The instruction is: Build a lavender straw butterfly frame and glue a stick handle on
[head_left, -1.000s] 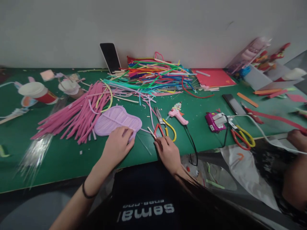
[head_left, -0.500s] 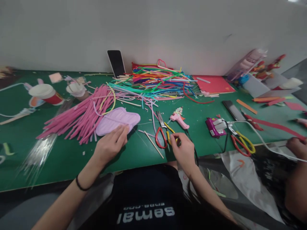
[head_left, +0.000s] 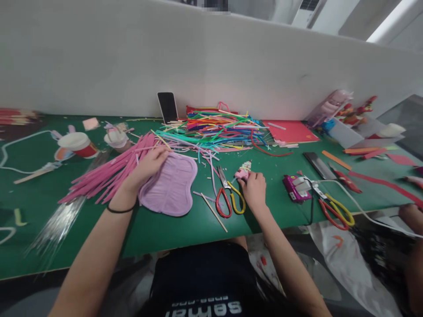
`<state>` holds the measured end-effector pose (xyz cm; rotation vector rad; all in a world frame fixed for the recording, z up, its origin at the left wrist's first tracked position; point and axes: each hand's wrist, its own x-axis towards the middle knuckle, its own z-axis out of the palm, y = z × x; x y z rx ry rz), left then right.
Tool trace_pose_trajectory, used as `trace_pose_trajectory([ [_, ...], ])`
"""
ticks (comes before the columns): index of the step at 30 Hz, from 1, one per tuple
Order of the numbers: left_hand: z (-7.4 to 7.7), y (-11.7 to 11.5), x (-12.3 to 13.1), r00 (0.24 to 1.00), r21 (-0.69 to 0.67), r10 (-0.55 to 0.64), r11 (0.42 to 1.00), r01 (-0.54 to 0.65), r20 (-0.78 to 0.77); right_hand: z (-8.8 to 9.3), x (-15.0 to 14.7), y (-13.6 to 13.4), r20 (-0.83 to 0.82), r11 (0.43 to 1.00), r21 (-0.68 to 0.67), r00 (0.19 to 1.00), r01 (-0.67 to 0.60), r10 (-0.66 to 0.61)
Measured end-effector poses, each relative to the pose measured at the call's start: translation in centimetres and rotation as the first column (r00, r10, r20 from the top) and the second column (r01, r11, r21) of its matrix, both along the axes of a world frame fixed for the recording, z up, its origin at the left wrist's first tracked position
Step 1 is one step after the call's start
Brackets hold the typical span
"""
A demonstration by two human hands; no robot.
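"Landmark for these notes?"

"The scissors (head_left: 228,186), red and yellow handles, lying on the green desk (head_left: 191,233), blades pointing toward the grey partition (head_left: 109,66). Taking every place from them."

"Left hand?"

"Left hand (head_left: 148,166) is working left of the scissors, pinching the upper left edge of the lilac pipe-cleaner panel (head_left: 173,187). The panel is sitting near the scissors on that same side, ribs running across its face."

"Right hand?"

"Right hand (head_left: 255,190) is curling over the handle of the pink hot glue gun (head_left: 242,174), just right of the scissors. Fingertips are hiding; cannot tell whether they are gripping."

"Close in?"

"A pale stick (head_left: 214,213) is lying just left of the scissors' handles, pointing toward the panel."

"Farther out?"

"Beyond the scissors' tips, a multicoloured heap of pipe cleaners (head_left: 218,132) is sprawling, a phone (head_left: 168,108) standing up beyond its left end. Far left of the scissors, a bundle of pink pipe cleaners (head_left: 105,174) is fanning out, a paper cup (head_left: 77,145) standing behind it. Well right of the scissors, a magenta power block (head_left: 291,187) is holding a white plug (head_left: 302,183)."
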<state>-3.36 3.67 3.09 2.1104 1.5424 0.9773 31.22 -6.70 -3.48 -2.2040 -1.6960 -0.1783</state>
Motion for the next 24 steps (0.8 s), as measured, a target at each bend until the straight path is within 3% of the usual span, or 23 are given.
trace_pose_trajectory([
  [2,-0.7,0.5,1.0,0.986,-0.12,-0.081,0.991,0.063,-0.147,-0.6,0.8,0.2,-0.025,1.0,0.018,0.999,-0.021,0.022],
  [4,-0.9,-0.8,2.5,0.976,-0.113,-0.042,0.993,0.018,-0.213,-1.0,1.5,0.3,-0.055,0.998,0.039,0.997,-0.059,0.061],
  [7,-0.7,-5.2,5.5,0.921,-0.004,0.161,0.985,-0.173,-0.355,-1.2,2.1,0.2,-0.108,0.992,0.082,0.988,-0.098,0.107],
  [8,-0.6,-6.9,6.6,0.895,-0.032,0.15,0.983,-0.18,-0.421,-1.2,2.2,0.1,-0.126,0.99,0.102,0.986,-0.097,0.109],
  [11,-1.2,-11.0,9.9,0.856,-0.308,-0.09,0.948,-0.084,-0.51,-0.4,2.2,-0.6,-0.185,0.979,0.199,0.98,-0.038,0.076],
  [13,-2.1,-12.2,11.7,0.847,-0.355,-0.144,0.933,-0.055,-0.511,0.5,1.8,-1.4,-0.317,0.954,0.295,0.947,0.047,0.052],
  [15,-2.9,-12.5,12.9,0.852,-0.366,-0.131,0.927,-0.075,-0.507,1.5,1.3,-2.4,-0.531,0.931,0.343,0.843,0.122,0.085],
  [18,-3.3,-11.9,13.6,0.864,-0.368,-0.099,0.924,-0.104,-0.494,2.6,0.3,-3.7,-0.811,0.926,0.34,0.55,0.164,0.2],
  [20,-3.1,-11.6,13.4,0.879,-0.36,-0.081,0.927,-0.107,-0.47,2.9,-0.4,-4.2,-0.895,0.916,0.335,0.379,0.219,0.236],
  [24,-1.7,-11.7,12.2,0.954,-0.293,-0.047,0.955,-0.044,-0.295,3.4,-1.3,-4.4,-0.947,0.928,0.274,0.239,0.253,0.215],
])
